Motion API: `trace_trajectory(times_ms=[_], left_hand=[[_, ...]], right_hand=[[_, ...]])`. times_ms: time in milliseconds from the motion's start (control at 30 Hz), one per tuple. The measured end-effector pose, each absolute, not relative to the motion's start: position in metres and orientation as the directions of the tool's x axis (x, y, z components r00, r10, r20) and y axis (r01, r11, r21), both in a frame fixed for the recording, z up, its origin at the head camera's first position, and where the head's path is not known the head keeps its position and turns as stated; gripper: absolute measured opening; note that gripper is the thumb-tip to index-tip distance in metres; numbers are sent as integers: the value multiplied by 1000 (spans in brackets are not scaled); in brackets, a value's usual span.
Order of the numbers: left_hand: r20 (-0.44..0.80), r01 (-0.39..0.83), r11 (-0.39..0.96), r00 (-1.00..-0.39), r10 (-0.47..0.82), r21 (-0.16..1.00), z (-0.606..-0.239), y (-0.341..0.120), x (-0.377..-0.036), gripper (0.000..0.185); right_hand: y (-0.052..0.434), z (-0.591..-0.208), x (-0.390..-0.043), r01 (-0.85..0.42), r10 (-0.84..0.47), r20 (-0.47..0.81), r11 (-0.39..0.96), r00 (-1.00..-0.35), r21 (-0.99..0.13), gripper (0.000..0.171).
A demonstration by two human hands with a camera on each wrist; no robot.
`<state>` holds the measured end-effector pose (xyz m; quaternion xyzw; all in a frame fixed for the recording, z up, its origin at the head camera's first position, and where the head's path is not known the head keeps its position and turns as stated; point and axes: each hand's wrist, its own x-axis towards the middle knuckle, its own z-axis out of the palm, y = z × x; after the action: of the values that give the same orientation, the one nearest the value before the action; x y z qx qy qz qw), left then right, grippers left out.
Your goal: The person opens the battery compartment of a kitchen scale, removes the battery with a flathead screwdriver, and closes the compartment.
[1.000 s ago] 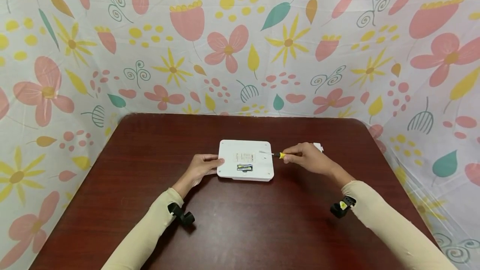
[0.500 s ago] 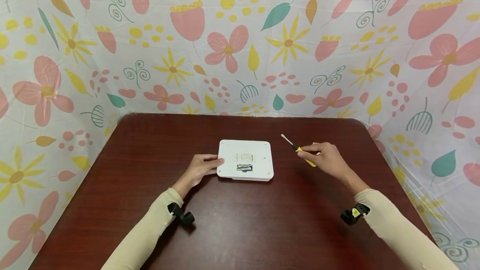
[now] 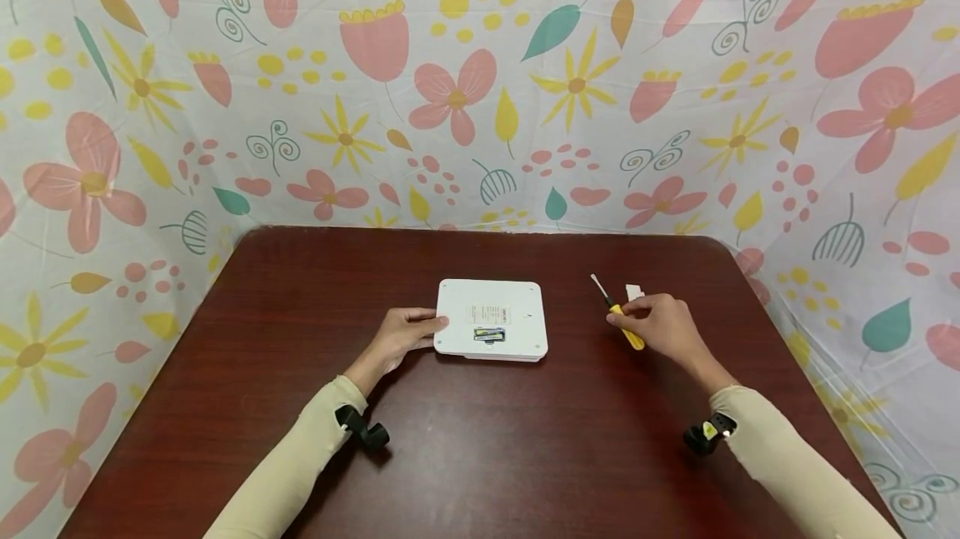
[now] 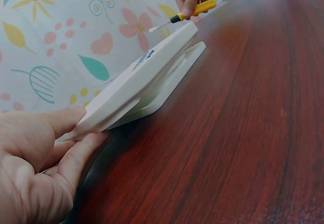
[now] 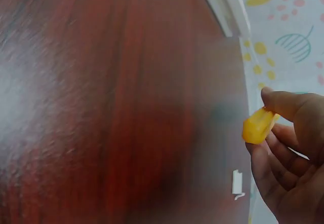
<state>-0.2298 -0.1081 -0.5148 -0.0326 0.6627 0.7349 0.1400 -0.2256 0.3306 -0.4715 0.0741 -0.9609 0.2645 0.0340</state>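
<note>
A flat white device (image 3: 517, 297) with rounded corners lies with its underside up. It has a printed label and an open battery compartment (image 3: 490, 335) with batteries inside. My left hand (image 3: 405, 331) pinches its left edge, thumb on top and fingers underneath; in the left wrist view the near edge of the device (image 4: 126, 92) is tilted. To the right of the device, my right hand (image 3: 663, 326) holds a screwdriver (image 3: 617, 310) by its yellow handle between thumb and fingers. The tip points away and to the left. In the right wrist view the handle end (image 5: 257, 127) faces the camera.
A small white plastic cover (image 3: 633, 291) lies on the table just beyond my right hand. The dark red-brown wooden table (image 3: 480, 456) has rounded far corners. A flower-patterned curtain (image 3: 480, 147) hangs behind it and along both sides.
My right hand has drawn the screwdriver off the device to the right, and its tip has swung from pointing left to pointing away. The left hand and the device have stayed put.
</note>
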Motion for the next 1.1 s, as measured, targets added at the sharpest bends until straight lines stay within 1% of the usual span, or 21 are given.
trace_trajectory(times_ms=[167,300,667,767,1100], left_hand=[[-233,-247,-77,-960,157,966,-514,-108,-229,41],[-232,-246,-78,-960,158,966,-513,-108,-229,40],[-234,-249,-80,-959,162,965,-513,-108,-230,39],[-230,-245,-82,-960,163,966,-514,-109,-230,39],[-237,-251,-73,-959,156,965,-513,-109,-230,41]], right_hand=[[334,-479,-226,-176,-136,120,874,-983,-452,37],[336,-480,-227,-169,-118,143,890,-983,-423,35],[333,-485,-225,-185,-140,135,888,-981,-422,32],[332,-486,-224,-180,-136,133,888,-982,-423,33],[331,-485,-223,-155,-120,109,898,-987,-411,45]])
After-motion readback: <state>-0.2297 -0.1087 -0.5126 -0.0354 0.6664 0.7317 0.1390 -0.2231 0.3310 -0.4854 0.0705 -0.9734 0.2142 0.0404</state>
